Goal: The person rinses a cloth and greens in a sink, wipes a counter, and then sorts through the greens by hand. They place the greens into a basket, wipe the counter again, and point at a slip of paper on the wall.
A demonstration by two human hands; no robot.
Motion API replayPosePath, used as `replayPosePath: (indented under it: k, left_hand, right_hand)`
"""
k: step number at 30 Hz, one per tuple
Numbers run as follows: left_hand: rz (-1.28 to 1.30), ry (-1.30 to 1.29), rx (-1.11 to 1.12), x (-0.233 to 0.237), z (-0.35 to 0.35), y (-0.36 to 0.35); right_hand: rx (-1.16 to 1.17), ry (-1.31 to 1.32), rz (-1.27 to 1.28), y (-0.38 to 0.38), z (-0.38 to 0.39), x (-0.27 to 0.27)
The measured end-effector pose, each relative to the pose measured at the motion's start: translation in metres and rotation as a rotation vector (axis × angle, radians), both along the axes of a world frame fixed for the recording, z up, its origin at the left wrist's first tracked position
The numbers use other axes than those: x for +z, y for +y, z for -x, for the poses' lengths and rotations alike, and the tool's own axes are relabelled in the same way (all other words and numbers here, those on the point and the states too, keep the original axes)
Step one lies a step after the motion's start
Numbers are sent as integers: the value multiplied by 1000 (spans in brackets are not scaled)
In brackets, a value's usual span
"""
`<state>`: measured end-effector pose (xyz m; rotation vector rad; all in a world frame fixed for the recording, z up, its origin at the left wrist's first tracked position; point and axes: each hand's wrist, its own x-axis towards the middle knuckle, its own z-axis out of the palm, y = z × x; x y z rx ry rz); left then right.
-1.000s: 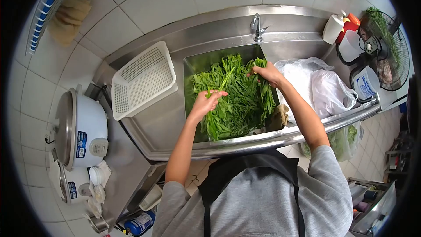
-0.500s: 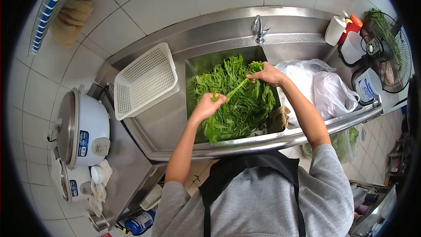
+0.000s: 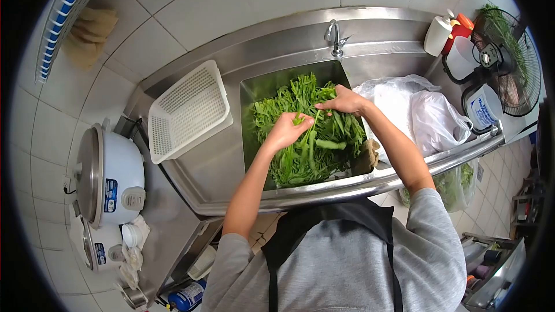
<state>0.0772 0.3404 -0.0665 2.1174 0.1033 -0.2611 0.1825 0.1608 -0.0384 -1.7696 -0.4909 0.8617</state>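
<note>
A heap of long-leaved green vegetables (image 3: 300,162) fills the steel sink basin (image 3: 247,89). Above its middle, my left hand (image 3: 288,130) is closed, with a bit of green showing between thumb and fingers. My right hand (image 3: 345,103) is just to the right and farther back, its thumb stretched toward my left hand. Its other fingers curl down around greens and are partly hidden. A thin pale stem (image 3: 318,114) stands between the two hands, and leaves hang below my left hand.
A white perforated basket (image 3: 191,112) sits on the left drainboard. White plastic bags (image 3: 436,121) lie right of the basin, beside a brown cloth-like lump (image 3: 372,153). The tap (image 3: 336,40) rises behind. A fan (image 3: 509,63) and bottles (image 3: 437,36) are at the right, rice cookers (image 3: 113,176) at the left.
My left hand has moved right and slightly back, closer to my right hand. The stems stretched between my hands are no longer seen that way. My right hand has shifted slightly left and forward.
</note>
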Motion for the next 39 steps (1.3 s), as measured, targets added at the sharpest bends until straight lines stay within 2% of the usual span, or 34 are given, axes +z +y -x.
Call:
replayPosePath:
  k: [1,4,6,8,10,13,14,16,19,21,22,24,25,26,28,30,33,39]
  left_hand:
    - [25,-19,-2,-4,-3,-1]
    - [112,-6,38,-9,-5,-1]
    - [115,-62,51,-11,-6,-1]
    - [159,59,114,-3,-8,-2]
    - [208,23,145,-15,-11,-1]
    - [320,109,216,-20,-14,5]
    - [325,108,221,-21,-13,5]
    - [332,106,226,-18,-13,2]
    - [372,-24,348,-21,-13,0]
    - [321,-221,445,-27,-14,8]
    - [321,-222,444,-27,-13,13]
    - [29,-276,460,-26,-5,25]
    - [-213,-252,405,-23,0,33]
    - [-213,-253,403,-24,3,33]
    - [-392,-62,339,-8,11,29]
    - [-357,-131,334,-9,10,19]
    - [-262,-178,73,-1,8,2]
    - [-348,-220,14,-13,2,-6]
  right_hand:
    - [-14,-70,49,4,-2,-8]
    - [-1,-8,-37,10,-5,-20]
    - [1,-53,6,12,-6,-26]
    - [-125,-85,122,13,5,-16]
    - [-75,-31,90,10,-2,-24]
    - [38,-137,-40,0,-1,-18]
    - [38,-135,-37,0,-1,-17]
    - [26,-222,150,0,-2,-17]
    - [104,-328,152,3,-8,-35]
    - [99,-323,201,0,-12,-40]
    - [96,-314,247,0,-12,-41]
    - [63,-303,273,-8,-6,-27]
    - [27,-293,299,-11,-3,-19]
    - [26,-293,299,-12,-5,-24]
    - [6,-254,320,-9,-6,-28]
    - [52,-252,351,-7,-2,-16]
    - [132,-228,351,-1,12,9]
    - [193,-170,207,2,12,-3]
